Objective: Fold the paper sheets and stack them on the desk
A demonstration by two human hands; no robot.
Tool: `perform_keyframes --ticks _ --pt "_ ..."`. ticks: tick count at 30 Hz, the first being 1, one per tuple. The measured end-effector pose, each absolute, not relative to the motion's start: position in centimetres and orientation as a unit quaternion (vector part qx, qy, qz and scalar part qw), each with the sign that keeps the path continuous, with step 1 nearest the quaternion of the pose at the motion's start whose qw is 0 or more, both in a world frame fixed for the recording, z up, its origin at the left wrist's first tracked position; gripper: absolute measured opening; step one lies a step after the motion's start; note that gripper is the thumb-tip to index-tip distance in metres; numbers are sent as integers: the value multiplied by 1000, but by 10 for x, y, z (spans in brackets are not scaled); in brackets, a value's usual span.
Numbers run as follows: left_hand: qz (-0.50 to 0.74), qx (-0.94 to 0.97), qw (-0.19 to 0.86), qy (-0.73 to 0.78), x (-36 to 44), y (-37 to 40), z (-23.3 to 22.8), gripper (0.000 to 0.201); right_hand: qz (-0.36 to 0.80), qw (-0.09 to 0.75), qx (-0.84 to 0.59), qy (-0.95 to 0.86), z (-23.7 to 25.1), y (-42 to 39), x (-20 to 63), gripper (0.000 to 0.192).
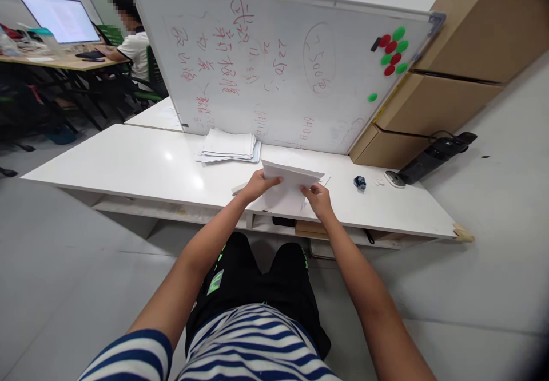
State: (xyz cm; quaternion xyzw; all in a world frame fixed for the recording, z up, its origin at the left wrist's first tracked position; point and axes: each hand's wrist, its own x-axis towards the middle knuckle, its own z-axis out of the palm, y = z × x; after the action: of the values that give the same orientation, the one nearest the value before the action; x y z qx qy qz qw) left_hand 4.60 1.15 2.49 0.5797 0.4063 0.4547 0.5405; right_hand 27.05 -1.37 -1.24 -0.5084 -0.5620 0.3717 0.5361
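Long glossy white desk (115,155), open shelf (146,205) below. On top: loose stack of white paper sheets (229,143) nr back; small dark-blue obj. (360,183), tiny white bits (379,182) & tall black bottle (431,159), R side. Gray-framed whiteboard (283,100) w/ red writing along rear edge; brown cardboard boxes (433,102) stacked back R.

This looks like an office. A large whiteboard (274,95), carrying red handwriting (230,60) and round red and green magnets (402,47), stands on a long white tabletop (128,161). Paperwork fits too: a paper stack (227,144) lies at the whiteboard's foot, and sheets of paper (283,193) are held in front of it. Left of the whiteboard, a person (138,55) sits at another tabletop (55,65) with a lit monitor (60,19). Cardboard boxes (454,103) are piled just right of the whiteboard.
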Motion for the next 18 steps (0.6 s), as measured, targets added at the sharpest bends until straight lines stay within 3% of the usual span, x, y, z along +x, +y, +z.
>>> perform_keyframes --ticks 10,18 --pt "508 657 366 422 55 6 44 40 311 561 -524 -560 0 -21 259 35" --pt "560 538 456 435 54 1 42 46 332 548 -478 -601 3 -25 251 32"
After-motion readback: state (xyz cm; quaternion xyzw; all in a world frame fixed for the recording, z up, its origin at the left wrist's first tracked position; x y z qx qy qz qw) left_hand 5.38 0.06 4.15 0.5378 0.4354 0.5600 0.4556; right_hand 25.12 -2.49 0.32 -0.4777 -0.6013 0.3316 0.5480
